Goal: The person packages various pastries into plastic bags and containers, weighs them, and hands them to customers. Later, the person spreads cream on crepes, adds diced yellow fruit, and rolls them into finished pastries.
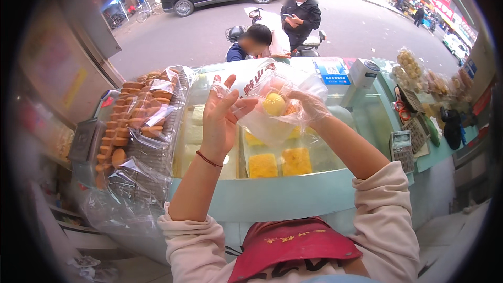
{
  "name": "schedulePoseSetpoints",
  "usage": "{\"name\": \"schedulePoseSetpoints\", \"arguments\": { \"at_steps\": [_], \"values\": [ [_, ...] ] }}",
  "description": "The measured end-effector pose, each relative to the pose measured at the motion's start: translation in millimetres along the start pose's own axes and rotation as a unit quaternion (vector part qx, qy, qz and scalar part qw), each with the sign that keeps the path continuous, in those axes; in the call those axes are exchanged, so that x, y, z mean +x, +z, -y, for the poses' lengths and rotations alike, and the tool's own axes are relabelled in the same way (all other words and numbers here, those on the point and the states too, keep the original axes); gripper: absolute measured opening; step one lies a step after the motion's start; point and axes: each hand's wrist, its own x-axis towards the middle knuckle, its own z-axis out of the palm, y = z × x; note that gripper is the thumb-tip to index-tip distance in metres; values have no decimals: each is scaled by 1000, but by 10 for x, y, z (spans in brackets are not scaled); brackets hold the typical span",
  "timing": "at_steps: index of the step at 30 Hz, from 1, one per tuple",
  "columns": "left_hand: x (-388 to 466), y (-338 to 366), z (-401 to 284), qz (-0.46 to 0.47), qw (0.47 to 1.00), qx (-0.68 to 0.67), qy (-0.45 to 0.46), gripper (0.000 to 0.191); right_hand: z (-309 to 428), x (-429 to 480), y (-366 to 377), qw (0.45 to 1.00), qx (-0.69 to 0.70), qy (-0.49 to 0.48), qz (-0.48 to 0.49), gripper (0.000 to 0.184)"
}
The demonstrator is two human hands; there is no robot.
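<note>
A thin clear plastic bag hangs between my hands above the glass counter. Inside it sits a clear plastic box with round pastries, pink ones and a yellow pastry. My left hand is raised at the bag's left side, fingers spread, with a strip of the film caught across thumb and fingers. A red cord circles that wrist. Covered by a clear disposable glove, my right hand grips the bag and box from the right; its fingertips are partly hidden by crumpled film.
Square yellow cakes and white blocks lie under the counter glass. Brown biscuits under film fill a wire rack on the left. At right are a payment device, calculator and red scissors. Two people face the counter.
</note>
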Motion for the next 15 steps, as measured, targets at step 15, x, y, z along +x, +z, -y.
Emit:
{"name": "schedulePoseSetpoints", "arguments": {
  "at_steps": [15],
  "values": [
    [346, 104, -344, -35, 995, -20, -87, 40, 783, -262, 147, 444, -845, -257, -150, 51]
  ]
}}
